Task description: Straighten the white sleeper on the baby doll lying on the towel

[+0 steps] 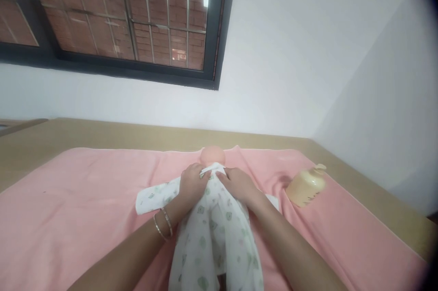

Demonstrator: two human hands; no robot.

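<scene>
The left hand (193,186) and the right hand (241,185) have fingers closed, pinching the upper edge of a white, green-printed cloth garment (236,241). It is spread over a pink fabric sheet (82,204), at six o'clock from a round, pinkish, doll-like head (212,155).

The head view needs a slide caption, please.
Left hand and right hand hold a printed garment's neckline near a doll's head on a pink blanket.

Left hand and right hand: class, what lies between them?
In the head view, the white printed garment lies between the left hand and the right hand, its upper edge gripped by both.
</scene>
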